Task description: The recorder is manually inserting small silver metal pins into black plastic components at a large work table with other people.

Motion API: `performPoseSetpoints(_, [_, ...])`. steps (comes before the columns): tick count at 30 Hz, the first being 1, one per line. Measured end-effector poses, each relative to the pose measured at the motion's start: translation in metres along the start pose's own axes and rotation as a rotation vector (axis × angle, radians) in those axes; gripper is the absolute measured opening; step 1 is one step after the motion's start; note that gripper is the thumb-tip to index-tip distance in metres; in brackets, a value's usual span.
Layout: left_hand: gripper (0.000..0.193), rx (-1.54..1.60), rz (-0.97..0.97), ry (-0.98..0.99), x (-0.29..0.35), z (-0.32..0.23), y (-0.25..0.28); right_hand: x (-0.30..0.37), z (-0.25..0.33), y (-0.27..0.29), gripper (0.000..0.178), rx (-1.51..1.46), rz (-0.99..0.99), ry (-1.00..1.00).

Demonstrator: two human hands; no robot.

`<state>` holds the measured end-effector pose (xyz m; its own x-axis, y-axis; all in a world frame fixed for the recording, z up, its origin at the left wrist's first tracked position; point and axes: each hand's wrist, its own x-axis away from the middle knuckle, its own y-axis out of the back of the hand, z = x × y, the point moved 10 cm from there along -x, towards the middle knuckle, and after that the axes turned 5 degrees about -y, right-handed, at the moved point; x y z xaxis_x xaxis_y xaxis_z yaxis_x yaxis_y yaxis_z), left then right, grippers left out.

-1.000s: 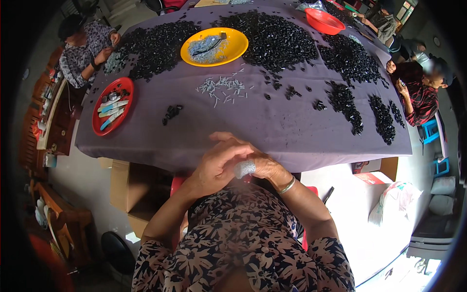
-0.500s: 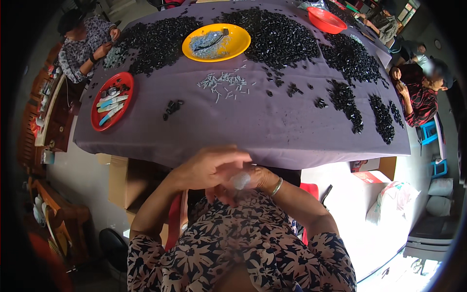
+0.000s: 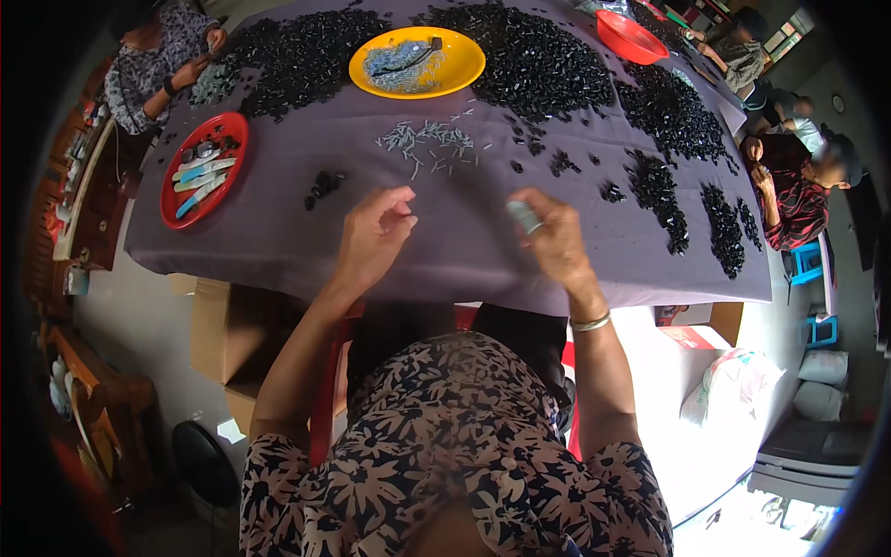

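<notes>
"Judging by what lies on the bench [image 3: 464, 265], how far along is this?"

"Partway, I'd guess. Pale slivers [image 3: 433, 139] lie loose ahead of the hands, with more in the yellow plate [image 3: 466, 70] beyond. Big black heaps [image 3: 548, 70] spread over the far side, so plenty seems left. Whether any piece is finished is too small to tell."

"What are the hands doing?"

"Hanging apart over the near part of the cloth. The left hand [image 3: 376, 239] has bent fingers, thumb close to them; I can't tell if anything small is pinched there. The right hand [image 3: 560, 239] is curled, a silvery wrap [image 3: 524, 215] at one digit, and I can't tell whether it grips anything."

"Room to move?"

"Open cloth between them and up to the slivers. A small black cluster [image 3: 324, 186] sits just beyond the left hand, the red tray [image 3: 243, 139] of tools farther left. Rightward, black clusters [image 3: 661, 200] narrow the way. The bench's front edge runs beneath the forearms."
</notes>
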<state>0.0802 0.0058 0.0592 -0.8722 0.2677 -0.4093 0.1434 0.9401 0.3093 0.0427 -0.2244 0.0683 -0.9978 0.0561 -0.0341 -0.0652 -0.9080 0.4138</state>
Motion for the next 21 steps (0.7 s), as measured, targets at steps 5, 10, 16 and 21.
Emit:
performPoseSetpoints(5, [0.028,-0.138,-0.041,-0.09,0.008,0.02,-0.013,-0.026,-0.032,0.076,0.008,0.05,-0.218,-0.006])
performPoseSetpoints(10, [0.023,-0.184,-0.058,-0.084,0.009,0.019,-0.011,-0.06,-0.019,0.075,0.021,0.405,-0.361,0.289])
performPoseSetpoints(16, [0.021,-0.179,-0.05,-0.103,0.009,0.011,-0.012,-0.113,-0.015,0.04,0.02,0.736,-0.224,0.396])
performPoseSetpoints(21, [0.021,-0.177,-0.084,-0.135,0.009,0.011,-0.01,-0.135,-0.023,0.005,0.014,1.087,-0.072,0.451])
